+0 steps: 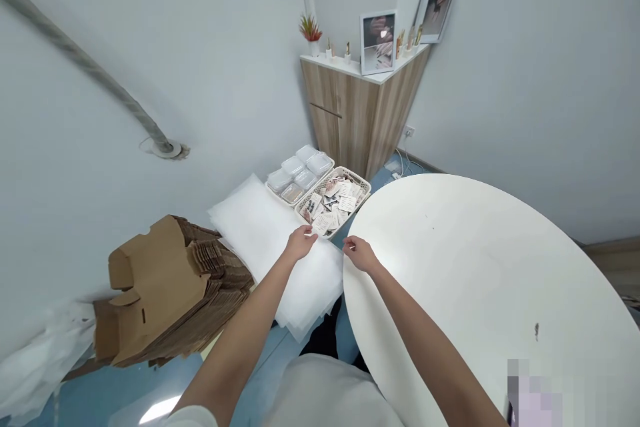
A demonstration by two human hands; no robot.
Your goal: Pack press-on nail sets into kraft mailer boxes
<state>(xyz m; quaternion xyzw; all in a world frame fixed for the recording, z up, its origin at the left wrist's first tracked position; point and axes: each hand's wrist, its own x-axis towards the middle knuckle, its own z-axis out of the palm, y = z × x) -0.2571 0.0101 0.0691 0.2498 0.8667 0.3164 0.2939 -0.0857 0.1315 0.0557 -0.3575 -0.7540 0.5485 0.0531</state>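
Observation:
My left hand point(301, 242) reaches out over a stack of white foam sheets point(270, 240), its fingers curled down at the far edge of the stack, just short of a white basket point(361, 185) full of small cards and packets. My right hand point(359, 253) hovers at the left rim of a round white table point(480, 280), fingers bent and close together near the foam stack's right side. I cannot make out anything gripped in either hand.
A pile of flat brown cardboard boxes point(165, 287) lies at the left. A tray of clear plastic containers point(299, 171) sits beyond the foam. A wooden corner cabinet point(360, 107) with picture frames and a small plant stands at the back. The floor is blue.

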